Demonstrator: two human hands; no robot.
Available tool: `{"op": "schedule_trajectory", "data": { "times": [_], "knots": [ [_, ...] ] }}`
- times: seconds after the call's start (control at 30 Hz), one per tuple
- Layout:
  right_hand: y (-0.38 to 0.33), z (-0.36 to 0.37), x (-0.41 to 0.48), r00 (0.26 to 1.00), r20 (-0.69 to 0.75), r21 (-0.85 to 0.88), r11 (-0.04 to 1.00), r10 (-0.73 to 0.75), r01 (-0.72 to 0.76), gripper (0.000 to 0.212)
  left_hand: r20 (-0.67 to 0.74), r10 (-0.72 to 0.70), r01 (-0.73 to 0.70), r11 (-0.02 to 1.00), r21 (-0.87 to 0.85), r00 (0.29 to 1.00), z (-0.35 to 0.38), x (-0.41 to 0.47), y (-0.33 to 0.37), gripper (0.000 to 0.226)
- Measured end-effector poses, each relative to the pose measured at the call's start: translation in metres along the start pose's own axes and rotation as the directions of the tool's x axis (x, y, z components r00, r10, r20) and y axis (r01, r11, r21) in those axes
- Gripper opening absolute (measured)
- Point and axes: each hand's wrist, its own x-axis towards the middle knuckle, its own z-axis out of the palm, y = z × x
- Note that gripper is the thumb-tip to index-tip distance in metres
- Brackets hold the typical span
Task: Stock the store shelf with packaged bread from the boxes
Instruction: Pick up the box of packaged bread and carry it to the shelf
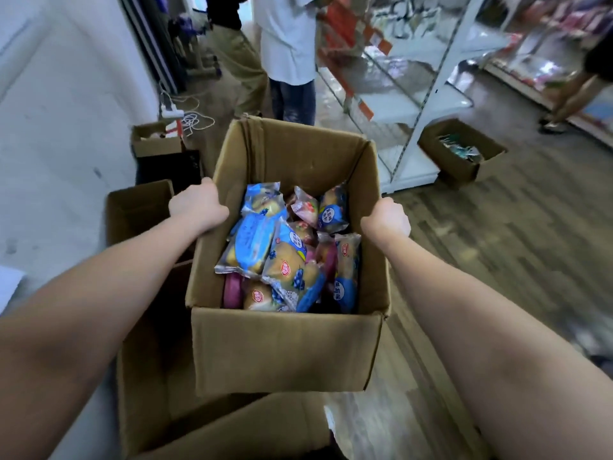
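Carrying step, by my reading. My left hand (pixel 197 203) is clamped on the left wall of the open cardboard box (pixel 285 350); my right hand (pixel 388 218) is clamped on the right wall. Fingers of both curl out of sight over the cardboard. Packaged bread (pixel 282 247) fills the bottom of the box in a loose pile, mostly blue wrappers. The white store shelf (pixel 411 104) stands ahead and to the right, well apart, lower tiers looking bare.

Next, likely: bring the box beside the shelf, set it on the floor, free a hand for packets.

Hard to tell: whether the box is lifted or resting on the empty cartons (pixel 142 353) below it. Packet print unreadable. Two people (pixel 285 44) ahead, cut off at the top edge.
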Motion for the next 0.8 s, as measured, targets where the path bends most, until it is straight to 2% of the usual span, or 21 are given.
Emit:
{"op": "schedule_trajectory", "data": {
  "times": [0.17,0.33,0.53,0.67,0.8],
  "knots": [
    [0.058,-0.020,-0.029,0.982,-0.088,0.035,0.986,0.168,-0.165,0.042,0.026,0.193,-0.194,0.981,0.008,0.981,0.005,-0.009,0.049,0.040],
    [0.132,-0.029,-0.075,0.916,-0.137,0.085,0.926,0.376,-0.367,0.040,0.099,0.394,-0.399,0.916,0.033,0.914,0.024,-0.038,0.109,0.040],
    [0.223,-0.047,-0.149,0.785,-0.207,0.115,0.812,0.583,-0.573,0.038,0.188,0.622,-0.637,0.770,0.025,0.760,0.048,-0.100,0.191,0.040],
    [0.283,-0.062,-0.202,0.650,-0.253,0.180,0.695,0.716,-0.696,0.039,0.228,0.740,-0.766,0.642,0.043,0.633,0.060,-0.158,0.247,0.040],
    [0.343,-0.078,-0.262,0.529,-0.280,0.268,0.594,0.801,-0.759,0.038,0.243,0.832,-0.862,0.506,0.034,0.499,0.066,-0.228,0.298,0.039]
  ]
}}
